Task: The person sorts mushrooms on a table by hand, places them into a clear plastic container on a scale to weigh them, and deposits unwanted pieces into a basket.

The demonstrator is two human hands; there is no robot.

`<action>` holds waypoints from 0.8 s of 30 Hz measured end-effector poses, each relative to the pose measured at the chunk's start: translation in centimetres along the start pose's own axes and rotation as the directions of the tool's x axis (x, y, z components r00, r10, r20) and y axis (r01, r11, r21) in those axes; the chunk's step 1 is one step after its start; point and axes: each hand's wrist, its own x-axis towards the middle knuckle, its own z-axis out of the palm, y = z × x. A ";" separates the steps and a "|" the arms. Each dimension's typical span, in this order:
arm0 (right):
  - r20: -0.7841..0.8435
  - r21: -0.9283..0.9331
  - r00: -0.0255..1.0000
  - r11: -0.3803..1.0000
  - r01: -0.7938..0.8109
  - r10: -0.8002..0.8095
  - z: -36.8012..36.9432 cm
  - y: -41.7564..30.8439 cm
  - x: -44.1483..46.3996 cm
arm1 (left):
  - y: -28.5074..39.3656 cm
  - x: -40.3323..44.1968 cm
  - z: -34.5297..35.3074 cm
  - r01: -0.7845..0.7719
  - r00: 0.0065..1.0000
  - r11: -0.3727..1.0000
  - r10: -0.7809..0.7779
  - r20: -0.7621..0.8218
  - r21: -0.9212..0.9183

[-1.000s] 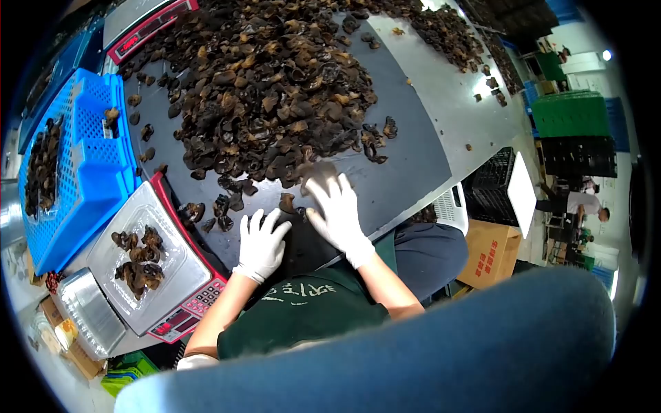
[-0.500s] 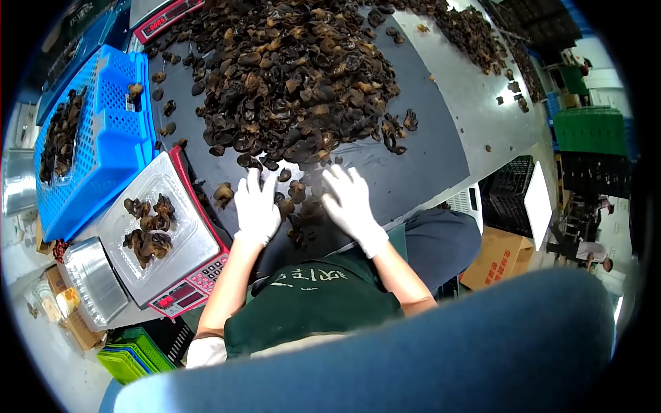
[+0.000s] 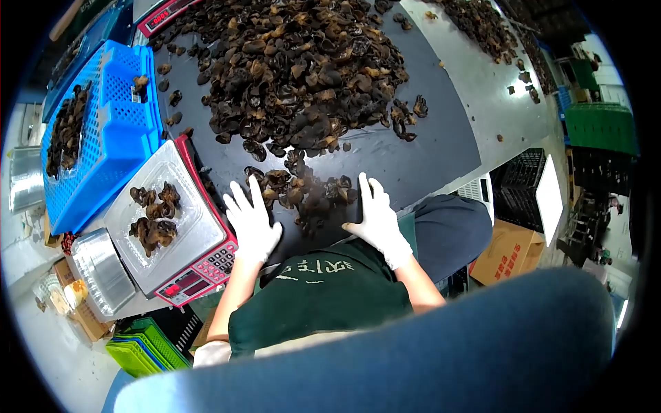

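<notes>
A small heap of black wood ear mushrooms (image 3: 313,198) lies on the dark tabletop close to my body. At its left edge is my left hand (image 3: 253,226), white-gloved, fingers spread. My right hand (image 3: 379,224), also in a white glove, is at the right edge with its fingers stretched out and thumb pointing inward. Neither hand grips anything. Just beyond them rises a large pile of wood ear mushrooms (image 3: 296,76). To the left, a scale (image 3: 138,268) bears a clear plastic tray (image 3: 132,219) with several mushrooms in it.
A blue perforated basket (image 3: 107,155) stands left of the scale, holding a tray of mushrooms. Clear plastic containers (image 3: 103,272) are stacked at the lower left. A second scale (image 3: 162,17) is at the back left. Crates (image 3: 527,189) and a cardboard box (image 3: 506,253) stand at right.
Both hands have come back toward my body and spread wider apart. More mushrooms now lie between them, where only a few lay before. The view has shifted slightly.
</notes>
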 end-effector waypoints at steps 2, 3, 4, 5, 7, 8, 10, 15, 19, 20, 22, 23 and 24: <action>-0.089 -0.025 0.989 0.993 0.115 -0.117 0.6 -0.6 1.3 | 0.6 1.9 -1.4 -0.003 0.999 0.994 -0.001 0.035 0.113; -0.169 -0.062 0.958 0.972 0.225 -0.232 0.8 -0.9 2.3 | 0.5 2.7 -1.8 -0.006 0.999 0.993 0.000 0.052 0.121; -0.270 -0.088 0.907 0.947 0.310 -0.323 1.0 -1.4 3.5 | 0.0 3.3 -1.9 -0.012 0.998 0.995 0.005 0.070 0.099; -0.357 -0.098 0.842 0.913 0.397 -0.405 1.2 -2.1 5.0 | -0.1 3.7 -2.2 -0.019 0.997 0.997 0.013 0.078 0.079; -0.212 -0.022 0.893 0.916 0.401 -0.396 1.7 -3.7 7.4 | -0.6 3.8 -2.8 -0.060 0.995 0.997 0.057 0.076 0.048; -0.217 -0.018 0.893 0.917 0.399 -0.393 3.0 -3.9 8.4 | -1.0 3.6 -2.8 -0.064 0.995 0.997 0.060 0.076 0.053; -0.243 -0.102 0.848 0.882 0.461 -0.471 5.6 -4.1 10.0 | -1.9 2.6 -2.4 -0.103 0.994 0.995 0.103 0.031 0.005; -0.288 0.157 0.917 0.931 0.330 -0.276 0.3 -3.0 7.8 | -2.5 2.5 -0.9 -0.107 0.993 0.994 0.105 0.055 0.030; -0.405 0.123 0.914 0.991 0.044 0.009 -8.1 1.9 2.8 | -2.0 3.2 0.5 -0.048 0.992 0.999 0.046 0.120 0.010; -0.493 0.113 0.864 0.992 -0.055 0.104 -10.0 3.5 1.3 | -2.3 3.4 1.0 -0.116 0.990 0.988 0.123 0.071 -0.103; -0.630 -0.013 0.768 0.988 -0.155 0.112 -11.5 11.3 -1.1 | -3.1 3.6 3.2 -0.262 0.965 0.926 0.247 -0.090 -0.270; -0.527 -0.130 0.786 0.883 -0.450 0.323 -14.1 10.3 -2.4 | -3.2 3.6 4.1 -0.388 0.918 0.883 0.346 -0.193 -0.265; -0.586 -0.255 0.768 0.842 -0.476 0.257 -14.2 11.3 -3.6 | -2.6 3.3 3.0 -0.369 0.926 0.812 0.366 -0.098 -0.452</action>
